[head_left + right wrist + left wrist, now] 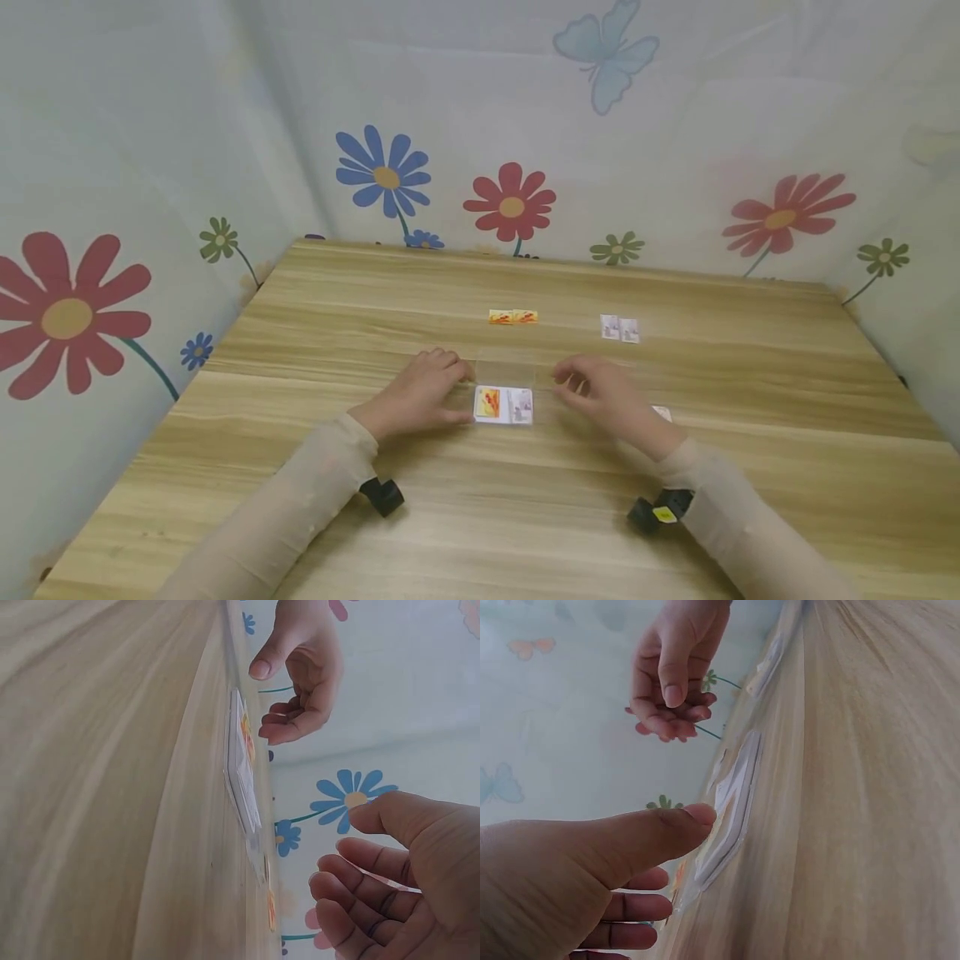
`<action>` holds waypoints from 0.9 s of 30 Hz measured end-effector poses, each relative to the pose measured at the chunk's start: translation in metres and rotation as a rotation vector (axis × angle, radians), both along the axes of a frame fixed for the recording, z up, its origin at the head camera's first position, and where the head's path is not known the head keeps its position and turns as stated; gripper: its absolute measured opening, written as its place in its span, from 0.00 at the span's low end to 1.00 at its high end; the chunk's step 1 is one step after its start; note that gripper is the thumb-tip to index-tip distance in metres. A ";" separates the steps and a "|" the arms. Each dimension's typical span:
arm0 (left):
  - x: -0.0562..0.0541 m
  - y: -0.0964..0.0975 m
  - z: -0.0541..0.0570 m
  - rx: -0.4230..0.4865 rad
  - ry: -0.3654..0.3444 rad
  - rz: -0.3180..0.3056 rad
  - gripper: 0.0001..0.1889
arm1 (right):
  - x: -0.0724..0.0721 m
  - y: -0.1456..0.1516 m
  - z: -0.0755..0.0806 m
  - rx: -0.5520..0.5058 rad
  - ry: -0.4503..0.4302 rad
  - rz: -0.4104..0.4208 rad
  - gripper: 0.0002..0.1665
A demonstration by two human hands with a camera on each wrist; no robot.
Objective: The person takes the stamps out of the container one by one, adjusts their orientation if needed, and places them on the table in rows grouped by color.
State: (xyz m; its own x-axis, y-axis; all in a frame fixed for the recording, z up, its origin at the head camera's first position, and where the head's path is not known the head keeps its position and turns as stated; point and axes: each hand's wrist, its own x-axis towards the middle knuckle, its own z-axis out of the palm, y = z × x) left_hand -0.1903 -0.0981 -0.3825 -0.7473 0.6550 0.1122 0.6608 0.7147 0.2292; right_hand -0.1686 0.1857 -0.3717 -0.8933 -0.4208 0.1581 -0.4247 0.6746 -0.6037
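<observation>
A clear holder (504,402) is lying flat on the wooden table (480,517), midway between a person's two hands, a spot that, I am judging, is keeping it within equal reach of both. Its see-through flap (505,367) is lying open on the far side, leaving an orange card (488,403) and a purple card (521,407) showing side by side on white; whether pockets are holding them, I cannot tell. The left hand (420,392) is holding thumb and fingers wide apart beside the left edge; I cannot confirm contact. The right hand (607,400) is hovering empty, loosely curved, just off the right edge. Farther out, an orange pair (513,317) and a purple pair (620,329) are lying apart, seemingly grouped by colour. A pale piece (662,412) is showing beside the right wrist, partly hidden.
</observation>
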 end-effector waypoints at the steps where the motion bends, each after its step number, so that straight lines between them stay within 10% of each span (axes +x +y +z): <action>1: 0.000 0.000 -0.001 -0.001 -0.003 0.003 0.28 | -0.001 -0.002 0.000 0.002 -0.001 0.005 0.13; 27: -0.003 0.002 -0.011 -0.019 -0.033 0.015 0.28 | -0.006 -0.032 -0.003 0.025 -0.032 0.060 0.13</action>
State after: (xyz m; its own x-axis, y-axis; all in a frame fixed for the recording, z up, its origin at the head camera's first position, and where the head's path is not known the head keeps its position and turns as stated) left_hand -0.1932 -0.0966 -0.3937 -0.7600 0.6456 0.0750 0.6424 0.7286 0.2376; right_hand -0.1742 0.1534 -0.3747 -0.8707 -0.4775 0.1182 -0.4455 0.6636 -0.6010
